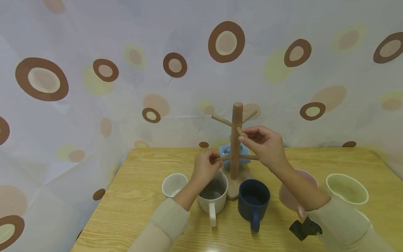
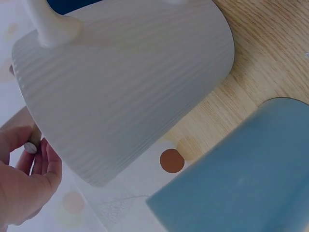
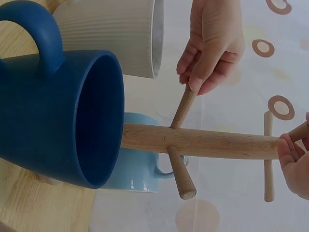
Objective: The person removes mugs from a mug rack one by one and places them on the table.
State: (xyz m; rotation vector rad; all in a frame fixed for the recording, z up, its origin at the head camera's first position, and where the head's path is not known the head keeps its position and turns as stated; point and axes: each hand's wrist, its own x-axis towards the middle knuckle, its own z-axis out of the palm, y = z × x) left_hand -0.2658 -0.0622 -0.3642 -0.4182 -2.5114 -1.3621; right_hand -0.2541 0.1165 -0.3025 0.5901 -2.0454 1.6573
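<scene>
A wooden mug tree with several pegs stands upright toward the back of the table. My left hand pinches the end of its lower left peg between thumb and fingers. Higher up, my right hand holds the tip of an upper peg that points toward me. In the left wrist view, the left hand shows at the edge, partly behind a white ribbed mug. A navy mug fills much of the right wrist view, hiding the tree's base.
A light blue mug is behind the post. In front stand the white ribbed mug and navy mug, handles toward me. A smaller pale cup is leftward; a pink mug and pale green mug are near my right forearm.
</scene>
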